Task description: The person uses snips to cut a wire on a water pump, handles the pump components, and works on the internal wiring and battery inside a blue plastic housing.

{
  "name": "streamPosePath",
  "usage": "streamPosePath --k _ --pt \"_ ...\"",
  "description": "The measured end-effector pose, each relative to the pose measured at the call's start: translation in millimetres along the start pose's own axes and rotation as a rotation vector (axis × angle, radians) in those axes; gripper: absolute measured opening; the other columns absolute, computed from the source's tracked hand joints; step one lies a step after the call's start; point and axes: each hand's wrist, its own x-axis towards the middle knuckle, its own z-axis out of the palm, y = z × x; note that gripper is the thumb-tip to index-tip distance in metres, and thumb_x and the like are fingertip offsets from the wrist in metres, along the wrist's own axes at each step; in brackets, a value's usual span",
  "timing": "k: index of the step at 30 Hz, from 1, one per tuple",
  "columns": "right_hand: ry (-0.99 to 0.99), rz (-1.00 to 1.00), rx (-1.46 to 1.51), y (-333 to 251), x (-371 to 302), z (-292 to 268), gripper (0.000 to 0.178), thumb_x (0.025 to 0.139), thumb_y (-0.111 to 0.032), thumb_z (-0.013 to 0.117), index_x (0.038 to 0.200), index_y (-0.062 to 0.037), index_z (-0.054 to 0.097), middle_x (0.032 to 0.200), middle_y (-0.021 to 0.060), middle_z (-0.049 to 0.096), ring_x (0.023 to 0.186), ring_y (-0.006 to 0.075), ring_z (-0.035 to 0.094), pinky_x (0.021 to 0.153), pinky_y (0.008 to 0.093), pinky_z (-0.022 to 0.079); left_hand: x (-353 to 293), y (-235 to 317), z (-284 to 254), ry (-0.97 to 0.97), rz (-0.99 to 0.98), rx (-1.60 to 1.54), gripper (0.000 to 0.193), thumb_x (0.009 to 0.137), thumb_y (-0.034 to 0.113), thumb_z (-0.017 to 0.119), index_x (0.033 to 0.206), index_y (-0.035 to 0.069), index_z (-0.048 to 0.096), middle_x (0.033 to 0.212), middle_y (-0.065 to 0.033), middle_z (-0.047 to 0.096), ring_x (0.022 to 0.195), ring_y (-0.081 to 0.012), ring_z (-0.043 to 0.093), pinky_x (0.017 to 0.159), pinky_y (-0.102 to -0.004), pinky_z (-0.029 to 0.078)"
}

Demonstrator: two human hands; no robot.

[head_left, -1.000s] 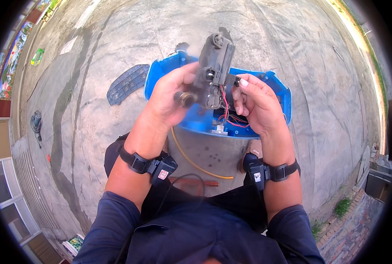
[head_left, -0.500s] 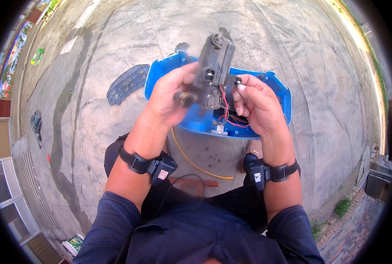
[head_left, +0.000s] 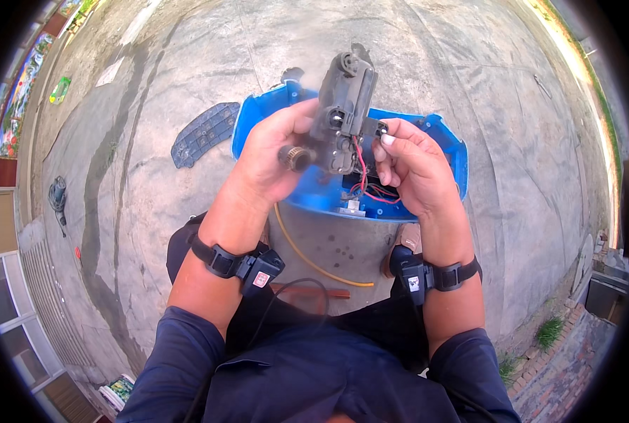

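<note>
A black pump-like unit (head_left: pixel 348 102) with a round threaded port is held up over a blue plastic housing (head_left: pixel 323 201). My left hand (head_left: pixel 269 155) is closed round the unit's left side, its fingers partly hidden behind it. On the other side, my right hand (head_left: pixel 417 158) pinches a small black block (head_left: pixel 379 130) with a pale pin, between thumb and fingers. Red and dark wires (head_left: pixel 362 166) run from the unit down into the housing, passing beside my right fingers. Whether the small block is joined to the unit I cannot tell.
A dark ribbed panel (head_left: pixel 205 134) lies on the ground left of the housing. A yellow hose (head_left: pixel 290 243) and a reddish bar (head_left: pixel 311 291) are between my legs. Far left lies a dark tool-like object (head_left: pixel 58 201). Brick edging and grass (head_left: pixel 550 333) border the lower right.
</note>
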Motion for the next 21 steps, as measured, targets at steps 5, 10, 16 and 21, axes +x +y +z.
streamPosePath --k 5,10,16,21 --pt "0.003 0.004 -0.003 -0.7 0.8 0.7 0.022 0.094 -0.011 0.058 0.112 -0.0007 0.064 0.084 0.0020 0.067 0.056 0.0064 0.056 0.049 0.0184 0.039 0.2 1.2 -3.0 -0.050 -0.014 -0.003 0.047 0.089 0.015 0.046 0.131 -0.005 0.053 0.112 -0.0129 0.068 0.098 -0.0213 0.068 0.086 -0.0344 0.057" --pt "0.007 0.006 0.028 -1.2 0.1 1.6 0.021 0.093 -0.010 0.057 0.111 -0.0003 0.064 0.084 0.0029 0.067 0.056 0.0070 0.056 0.050 0.0184 0.039 0.0 0.3 -1.2 -0.028 -0.011 -0.007 0.046 0.090 0.015 0.046 0.131 -0.005 0.053 0.112 -0.0125 0.068 0.097 -0.0210 0.068 0.085 -0.0343 0.057" --pt "0.020 0.011 0.030 -1.6 -0.1 3.1 0.021 0.093 -0.010 0.057 0.110 -0.0004 0.064 0.084 0.0030 0.067 0.055 0.0072 0.056 0.049 0.0184 0.039 -1.7 1.4 -0.5 0.011 -0.028 0.001 0.049 0.090 0.015 0.046 0.134 -0.005 0.052 0.113 -0.0128 0.068 0.099 -0.0217 0.068 0.086 -0.0363 0.058" --pt "0.021 0.002 0.043 -0.7 0.3 2.5 0.020 0.093 -0.010 0.057 0.109 -0.0002 0.064 0.083 0.0030 0.068 0.054 0.0072 0.056 0.049 0.0183 0.039 -0.8 0.7 1.2 -0.006 -0.007 0.016 0.051 0.089 0.015 0.046 0.135 -0.005 0.051 0.115 -0.0133 0.069 0.100 -0.0222 0.068 0.087 -0.0366 0.058"
